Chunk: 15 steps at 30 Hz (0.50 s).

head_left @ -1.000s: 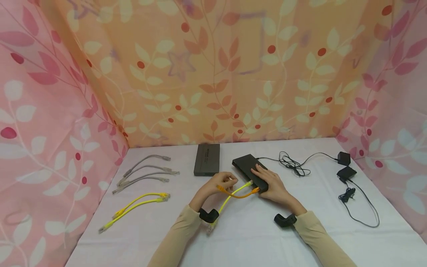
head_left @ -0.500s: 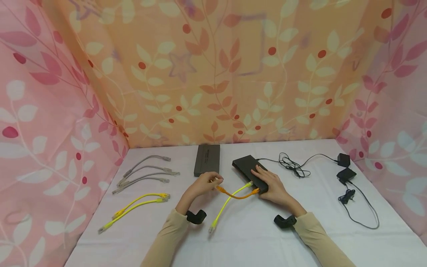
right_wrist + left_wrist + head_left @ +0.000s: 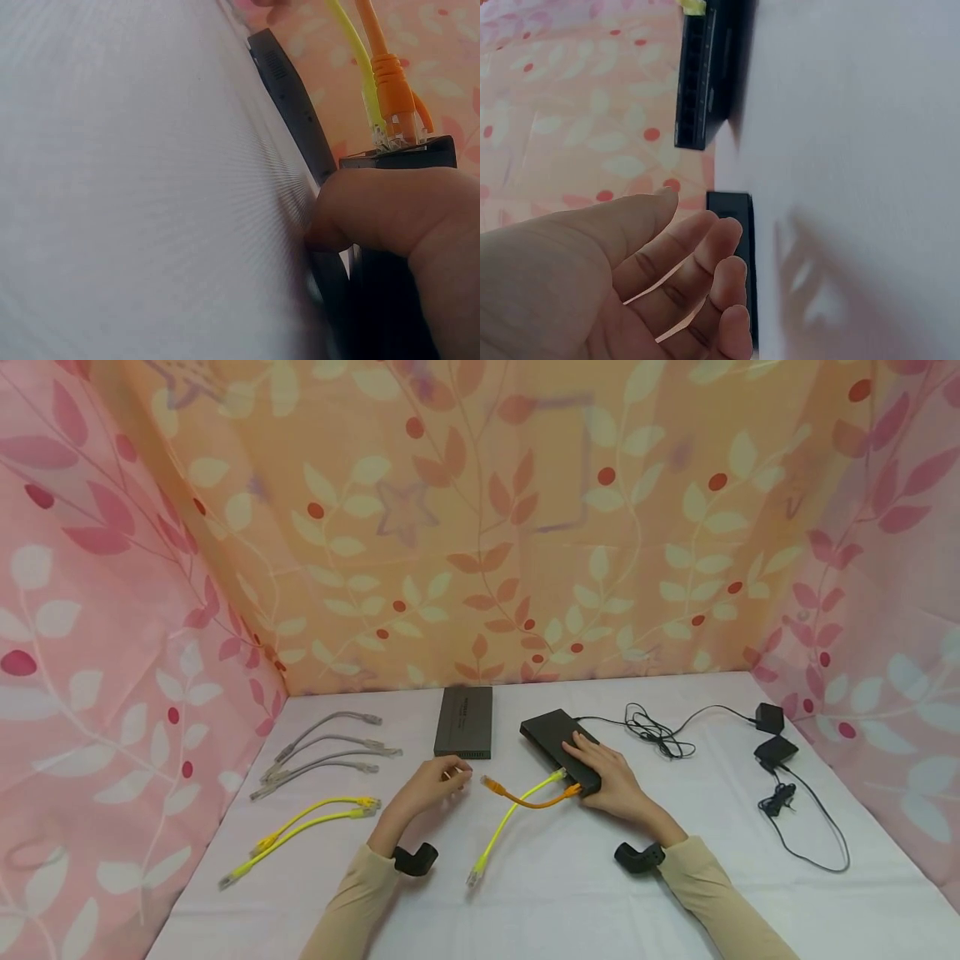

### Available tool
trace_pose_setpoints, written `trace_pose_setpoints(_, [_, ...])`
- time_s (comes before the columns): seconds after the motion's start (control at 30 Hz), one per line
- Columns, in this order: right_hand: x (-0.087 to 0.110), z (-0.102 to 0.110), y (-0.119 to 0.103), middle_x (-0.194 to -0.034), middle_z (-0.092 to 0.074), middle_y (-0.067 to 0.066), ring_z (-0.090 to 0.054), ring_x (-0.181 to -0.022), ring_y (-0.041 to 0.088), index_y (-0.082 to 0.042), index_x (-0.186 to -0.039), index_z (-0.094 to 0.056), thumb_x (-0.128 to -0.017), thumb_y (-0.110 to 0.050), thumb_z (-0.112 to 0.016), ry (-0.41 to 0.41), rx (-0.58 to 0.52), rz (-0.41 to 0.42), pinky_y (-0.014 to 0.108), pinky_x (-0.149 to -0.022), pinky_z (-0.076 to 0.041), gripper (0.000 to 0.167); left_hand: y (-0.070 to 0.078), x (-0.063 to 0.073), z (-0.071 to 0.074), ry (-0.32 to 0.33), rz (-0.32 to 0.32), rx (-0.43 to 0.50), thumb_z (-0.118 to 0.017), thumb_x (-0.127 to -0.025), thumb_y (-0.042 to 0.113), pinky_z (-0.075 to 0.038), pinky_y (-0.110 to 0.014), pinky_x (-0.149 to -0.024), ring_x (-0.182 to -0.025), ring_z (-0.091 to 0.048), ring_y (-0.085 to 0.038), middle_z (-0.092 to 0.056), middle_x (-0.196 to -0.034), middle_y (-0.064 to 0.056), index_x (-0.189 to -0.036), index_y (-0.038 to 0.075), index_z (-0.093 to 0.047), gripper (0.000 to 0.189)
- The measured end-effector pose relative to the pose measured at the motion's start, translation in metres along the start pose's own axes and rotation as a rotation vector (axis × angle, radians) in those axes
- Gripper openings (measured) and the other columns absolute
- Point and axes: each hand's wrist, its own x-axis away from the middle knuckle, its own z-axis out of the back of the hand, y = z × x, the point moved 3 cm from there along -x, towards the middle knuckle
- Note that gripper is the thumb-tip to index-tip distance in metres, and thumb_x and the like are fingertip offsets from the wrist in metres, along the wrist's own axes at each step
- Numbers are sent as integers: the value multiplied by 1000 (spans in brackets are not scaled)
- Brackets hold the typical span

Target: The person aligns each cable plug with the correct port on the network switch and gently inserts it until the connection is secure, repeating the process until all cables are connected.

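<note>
My right hand (image 3: 617, 783) grips a black network switch (image 3: 551, 737), fingers across its top and the thumb (image 3: 382, 210) along its side. A yellow Ethernet cable (image 3: 504, 831) and a short orange Ethernet cable (image 3: 536, 805) are plugged into the switch's near end. The orange cable's free end points left, off the switch; the yellow one's lies toward the front of the table. Left of these cables, my left hand (image 3: 426, 793) holds nothing, its fingers loosely bent. In the left wrist view its fingertips (image 3: 727, 236) overlap part of a second dark switch (image 3: 463, 722).
Several grey Ethernet cables (image 3: 330, 746) and two yellow Ethernet cables (image 3: 300, 831) lie at the left of the white table (image 3: 570, 902). At the right are two black power adapters (image 3: 769, 717) with thin cords (image 3: 656, 731). Floral cloth (image 3: 450, 527) walls the back and sides.
My left hand has moved left, away from the orange cable's free end and the yellow cable. The right hand stays on the switch, and both plugged cables keep their positions.
</note>
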Motion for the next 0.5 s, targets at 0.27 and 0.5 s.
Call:
trace_pose_setpoints(0.27, [-1,0,0,-150,-28,13,-27,-136,35,-20,-142,-39,-58,-6,-78,9,17,14,54,-101,-22,94,-10,13,14,35,30,-58,-57,-93,17,-44,-25,-53,-67,-58,-22,-64,-83,-11,-102,3,-64,18])
trace_pose_setpoints(0.5, [0,0,0,-149,-29,15,-28,-135,34,-17,-142,-39,-58,-6,-77,4,26,14,53,-101,-22,93,-21,27,29,77,80,-121,-59,-91,19,-43,-25,-55,-65,-55,-14,-63,-82,-5,-100,7,-65,16])
